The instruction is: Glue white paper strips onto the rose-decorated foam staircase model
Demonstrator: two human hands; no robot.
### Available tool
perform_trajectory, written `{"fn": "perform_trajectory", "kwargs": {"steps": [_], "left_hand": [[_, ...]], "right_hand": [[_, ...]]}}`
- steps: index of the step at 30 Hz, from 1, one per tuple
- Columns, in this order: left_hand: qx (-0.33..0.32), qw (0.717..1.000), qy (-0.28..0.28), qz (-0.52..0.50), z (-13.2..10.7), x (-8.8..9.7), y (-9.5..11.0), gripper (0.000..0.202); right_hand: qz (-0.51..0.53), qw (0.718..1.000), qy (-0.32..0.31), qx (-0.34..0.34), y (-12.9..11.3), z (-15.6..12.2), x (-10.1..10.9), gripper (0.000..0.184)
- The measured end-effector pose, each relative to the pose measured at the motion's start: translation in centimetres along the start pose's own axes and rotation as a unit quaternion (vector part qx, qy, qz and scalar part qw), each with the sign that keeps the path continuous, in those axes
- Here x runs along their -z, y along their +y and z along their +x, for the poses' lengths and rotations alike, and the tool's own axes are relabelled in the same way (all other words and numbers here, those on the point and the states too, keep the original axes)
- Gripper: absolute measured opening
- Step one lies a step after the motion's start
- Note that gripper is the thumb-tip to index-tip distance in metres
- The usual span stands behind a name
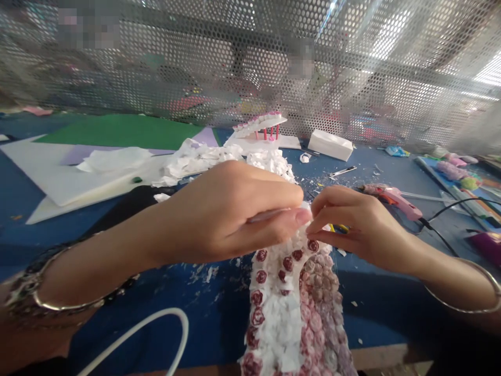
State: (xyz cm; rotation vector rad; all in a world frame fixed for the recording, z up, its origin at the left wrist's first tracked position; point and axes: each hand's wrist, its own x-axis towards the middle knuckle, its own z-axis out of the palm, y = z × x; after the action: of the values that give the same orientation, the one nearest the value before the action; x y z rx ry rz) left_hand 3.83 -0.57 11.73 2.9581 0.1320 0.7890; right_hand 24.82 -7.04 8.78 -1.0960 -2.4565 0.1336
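Note:
A long craft piece [282,318] stands upright before me, its middle covered in white torn paper. Dark red rolled paper roses [257,316] run up its left side and across the upper part. Pink, tan and lilac roses [313,318] crowd its right side. Over its top end my left hand [235,214] is closed, thumb pressed to the curled fingers. My right hand [352,224] pinches close beside it, fingertips by a dark red rose [312,245]. Whatever lies between the fingertips of either hand is too small or hidden to tell.
A pink glue gun [407,205] with a black cord lies right, near a utility knife [343,171]. Crumpled white paper [203,159], a small model with pink posts [260,128] and a white box [331,144] stand behind. A white cable [178,318] loops at front.

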Motion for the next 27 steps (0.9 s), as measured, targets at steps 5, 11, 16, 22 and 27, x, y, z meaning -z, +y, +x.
{"fn": "perform_trajectory", "kwargs": {"steps": [5, 11, 16, 22, 27], "left_hand": [[-0.002, 1.000, 0.001, -0.008, 0.1, -0.1, -0.1, 0.032], [-0.005, 1.000, 0.000, -0.008, 0.1, 0.0, 0.0, 0.032], [0.005, 1.000, -0.003, 0.011, 0.0, 0.2, 0.0, 0.033], [-0.001, 1.000, -0.002, 0.013, 0.0, 0.2, 0.0, 0.032], [-0.005, 1.000, 0.000, 0.008, -0.1, 0.1, -0.2, 0.031]], "right_hand": [[-0.043, 0.999, -0.022, 0.014, 0.3, 0.0, -0.3, 0.022], [-0.100, 0.993, -0.050, 0.021, 0.1, -0.2, 0.8, 0.025], [-0.091, 0.994, -0.025, 0.049, -0.2, -0.5, 1.8, 0.021], [-0.106, 0.989, -0.091, 0.047, 0.0, -0.2, 1.5, 0.025], [-0.106, 0.988, -0.104, 0.040, 0.4, -0.1, 1.3, 0.026]]}}
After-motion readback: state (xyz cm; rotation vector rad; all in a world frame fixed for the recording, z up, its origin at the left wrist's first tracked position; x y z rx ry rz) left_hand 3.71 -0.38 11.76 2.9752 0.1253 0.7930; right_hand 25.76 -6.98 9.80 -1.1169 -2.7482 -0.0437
